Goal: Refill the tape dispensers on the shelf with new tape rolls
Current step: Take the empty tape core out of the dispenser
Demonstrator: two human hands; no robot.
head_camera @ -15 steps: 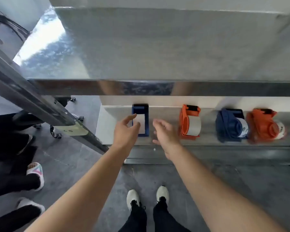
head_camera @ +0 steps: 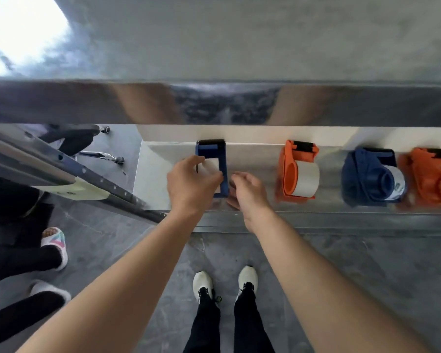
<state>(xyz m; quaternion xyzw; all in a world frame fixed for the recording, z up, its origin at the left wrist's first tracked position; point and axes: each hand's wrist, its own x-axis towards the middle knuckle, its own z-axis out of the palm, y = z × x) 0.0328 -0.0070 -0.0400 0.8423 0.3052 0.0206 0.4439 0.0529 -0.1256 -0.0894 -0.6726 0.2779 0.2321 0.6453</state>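
Fingers (head_camera: pixel 189 163) of the left hand (head_camera: pixel 191 186) curled round the dark blue plastic tape dispenser (head_camera: pixel 223 161), gripping it at the left end of the shiny metal shelf (head_camera: pixel 252 156). The right hand (head_camera: pixel 247 193) hovered just beside it, loosely bent and holding nothing. An orange plastic dispenser (head_camera: pixel 285 171) stood farther right.

Pretty bright overall, soft daylight-ish look. There's a big blown-out glare patch (head_camera: pixel 18 34) top left on the shiny upper shelf (head_camera: pixel 239 42), zero detail in it. The shelf's front edge (head_camera: pixel 227 103) works like a mirror, with smeary reflections of both forearms. The middle is sharpest: the left hand (head_camera: pixel 191 184) gripping the blue dispenser (head_camera: pixel 210 150) and the right hand (head_camera: pixel 247 192) are fairly crisp. The dark blue dispenser (head_camera: pixel 372 177) and the far-right orange one (head_camera: pixel 428 174) are motion-smeared. Fisheye stretch slants the rail (head_camera: pixel 61 161) at the left and balloons the arms at the bottom.
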